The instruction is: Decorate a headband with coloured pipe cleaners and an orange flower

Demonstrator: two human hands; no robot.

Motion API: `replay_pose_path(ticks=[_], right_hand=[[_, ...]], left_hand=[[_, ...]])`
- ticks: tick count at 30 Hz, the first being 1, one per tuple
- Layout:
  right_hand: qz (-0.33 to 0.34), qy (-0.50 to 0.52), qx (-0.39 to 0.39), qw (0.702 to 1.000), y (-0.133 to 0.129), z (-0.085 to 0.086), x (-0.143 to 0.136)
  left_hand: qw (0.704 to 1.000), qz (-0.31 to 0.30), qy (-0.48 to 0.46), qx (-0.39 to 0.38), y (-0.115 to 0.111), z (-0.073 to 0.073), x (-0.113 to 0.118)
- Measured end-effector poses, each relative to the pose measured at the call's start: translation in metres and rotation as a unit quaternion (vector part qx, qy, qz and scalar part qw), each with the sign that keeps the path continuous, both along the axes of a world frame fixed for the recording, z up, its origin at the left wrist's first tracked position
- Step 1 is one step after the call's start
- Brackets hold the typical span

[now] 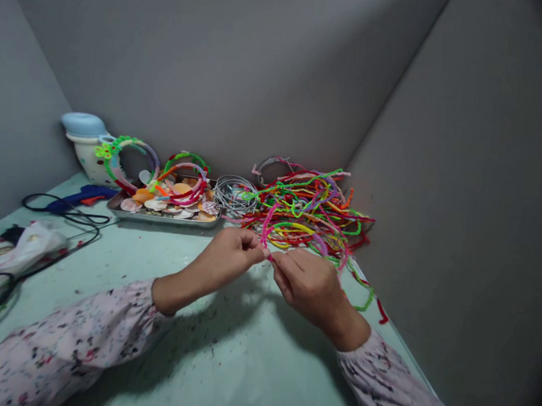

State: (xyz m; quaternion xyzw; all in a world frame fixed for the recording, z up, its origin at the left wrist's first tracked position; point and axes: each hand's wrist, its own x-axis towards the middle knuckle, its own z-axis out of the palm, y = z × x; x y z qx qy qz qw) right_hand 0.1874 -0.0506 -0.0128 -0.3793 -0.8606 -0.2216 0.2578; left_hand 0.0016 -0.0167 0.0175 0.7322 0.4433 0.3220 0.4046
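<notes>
A pink fuzzy wire [268, 218] rises in a narrow loop from between my fingertips. My left hand [230, 254] pinches it at its lower end. Right beside it, my right hand [307, 281] is closed on the same pink wire, and the fingertips of both hands almost touch. Just behind my right hand a curved band of green, yellow and purple fuzzy wire [299, 228] shows; whether it joins the pink piece I cannot tell. A tangled heap of coloured fuzzy wires [318, 197] lies behind my hands.
A metal tray [167, 220] of shells stands at the back left, with wrapped hoops [185, 167] on it. Near it are a coil of silver wire [235, 194], a white bottle with a blue lid [87, 126], a blue tool [79, 198], black cable [93, 235] and a plastic bag [26, 248].
</notes>
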Motion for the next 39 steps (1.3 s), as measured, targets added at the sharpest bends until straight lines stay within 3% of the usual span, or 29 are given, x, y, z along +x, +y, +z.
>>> replay_pose_path(ticks=[4,14,17,19,23,26,32,39], right_hand=[[-0.001,-0.007,0.015,1.0,0.0,0.001,0.001],[0.004,-0.012,0.013,1.0,0.0,0.001,-0.002],[-0.004,0.023,-0.016,1.0,0.002,0.0,0.001],[-0.009,0.049,-0.041,0.998,0.003,0.0,0.003],[-0.006,0.086,-0.074,0.993,0.003,0.001,0.003],[-0.002,0.106,-0.079,0.991,0.002,0.003,0.003],[0.013,0.127,-0.079,0.989,0.001,0.006,0.003],[0.025,0.125,-0.039,0.991,0.001,0.008,0.005]], left_hand=[[0.999,0.009,0.043,0.029,-0.002,0.005,0.001],[1.0,0.013,0.002,0.002,0.002,-0.003,-0.001],[0.997,0.024,0.019,0.065,-0.002,-0.002,0.0],[0.988,0.044,0.021,0.146,-0.006,-0.002,0.0],[0.944,0.036,0.04,0.325,-0.01,-0.007,0.0],[0.912,0.019,0.071,0.403,-0.009,-0.013,0.0],[0.878,0.03,0.098,0.468,-0.003,-0.017,-0.002],[0.866,0.029,0.088,0.492,-0.004,-0.013,-0.003]])
